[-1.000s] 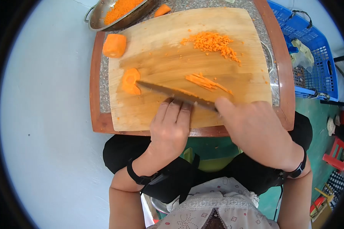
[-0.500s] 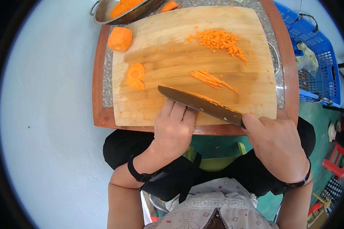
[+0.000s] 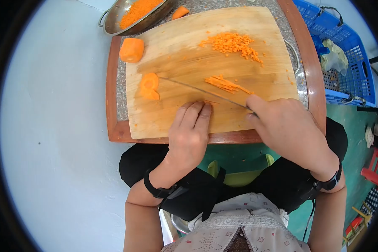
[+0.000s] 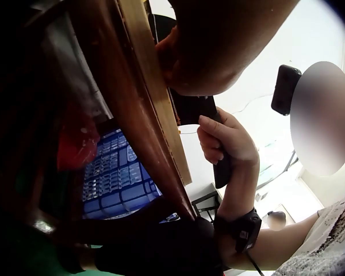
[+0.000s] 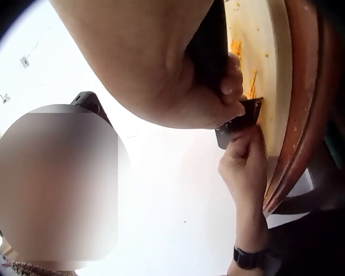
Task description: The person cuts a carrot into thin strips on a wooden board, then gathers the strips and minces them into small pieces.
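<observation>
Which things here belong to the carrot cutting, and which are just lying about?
In use: knife, right hand, left hand, carrot strips, cutting board, carrot slices.
Lying about: blue basket, carrot chunk, red stool.

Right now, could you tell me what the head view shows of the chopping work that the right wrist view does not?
Only the head view shows the whole cutting board, the diced carrot pile, the carrot sticks, the carrot chunk, the pan and the blue crate.

Only the right wrist view shows the board from its near edge, with the thumb curled round the dark knife handle.

Both show the right hand gripping the knife and the left hand resting on the board.
</observation>
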Available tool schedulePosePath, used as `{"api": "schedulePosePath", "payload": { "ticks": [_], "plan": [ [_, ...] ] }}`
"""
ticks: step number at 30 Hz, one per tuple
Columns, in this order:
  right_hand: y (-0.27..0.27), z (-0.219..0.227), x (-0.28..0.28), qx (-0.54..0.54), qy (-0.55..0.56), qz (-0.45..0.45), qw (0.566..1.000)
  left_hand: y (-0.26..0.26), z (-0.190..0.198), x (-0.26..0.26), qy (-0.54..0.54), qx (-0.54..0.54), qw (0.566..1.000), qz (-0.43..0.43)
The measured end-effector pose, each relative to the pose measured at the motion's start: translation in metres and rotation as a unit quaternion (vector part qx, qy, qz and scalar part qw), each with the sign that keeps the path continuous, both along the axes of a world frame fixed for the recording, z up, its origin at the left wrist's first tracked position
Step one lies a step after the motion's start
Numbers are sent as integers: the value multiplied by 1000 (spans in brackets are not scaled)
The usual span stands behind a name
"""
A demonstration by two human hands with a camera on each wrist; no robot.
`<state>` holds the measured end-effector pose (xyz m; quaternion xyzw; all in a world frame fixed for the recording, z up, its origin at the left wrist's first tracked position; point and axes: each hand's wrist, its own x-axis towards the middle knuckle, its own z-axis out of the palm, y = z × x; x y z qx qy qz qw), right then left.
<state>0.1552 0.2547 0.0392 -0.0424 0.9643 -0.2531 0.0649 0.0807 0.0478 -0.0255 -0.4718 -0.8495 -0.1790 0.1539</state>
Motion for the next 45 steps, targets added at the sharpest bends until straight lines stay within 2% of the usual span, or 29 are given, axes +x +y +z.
{"api": "schedulePosePath", "payload": {
  "ticks": [2, 5, 8, 14, 17, 23, 31, 38, 41, 45],
  "plan": [
    [2, 0, 3, -12, 27, -20, 999, -1, -2, 0, 1, 9, 1000, -2],
    [0, 10, 10, 49, -4, 25, 998, 0, -2, 2, 13, 3, 1000, 7],
    [-1, 7, 14, 56, -1, 35, 998, 0, -2, 3, -5, -4, 1000, 16],
    [0, 8, 19, 72, 15, 42, 996, 0, -1, 1, -1, -5, 1000, 5],
    [4, 12, 20, 82, -14, 42, 996, -1, -2, 1, -14, 3, 1000, 4],
    [2, 21, 25, 149, 14, 43, 988, -5, 1, 0, -36, -3, 999, -18],
    [3, 19, 23, 150, -3, 48, 987, -5, 1, 0, -44, -6, 999, -18],
    [-4, 14, 2, 64, -51, 40, 996, -2, -1, 1, -24, 1, 1000, -11],
    [-7, -1, 2, -14, 44, 36, 998, 0, 2, 3, -12, -11, 1000, -3],
    [7, -4, -8, -20, -2, -15, 1000, 9, 3, 0, -5, 28, 999, 19]
  ]
}}
